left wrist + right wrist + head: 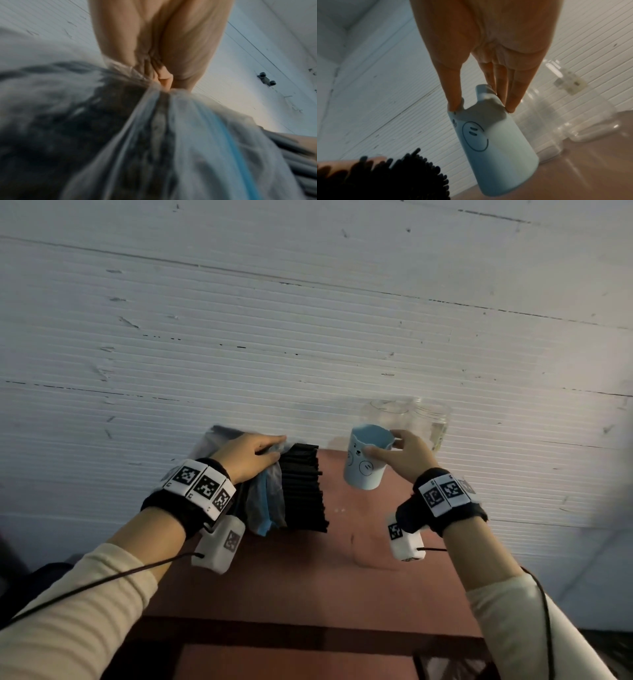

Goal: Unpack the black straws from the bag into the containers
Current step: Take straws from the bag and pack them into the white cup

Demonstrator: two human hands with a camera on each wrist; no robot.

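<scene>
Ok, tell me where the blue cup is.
In the head view the blue cup is right of centre, held tilted by the right hand, between the black straws and clear jars.

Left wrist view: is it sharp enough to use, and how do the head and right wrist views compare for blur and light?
Left wrist view: heavily blurred, the bag smeared, only the left hand readable. Head view: fairly sharp, dim, straws nearly featureless black. Right wrist view: the cup fairly clear in the right hand, jars soft, pale glare streaks on the table.

Head view looks down; wrist views, close along fingers, share the black straws (388, 180).
</scene>
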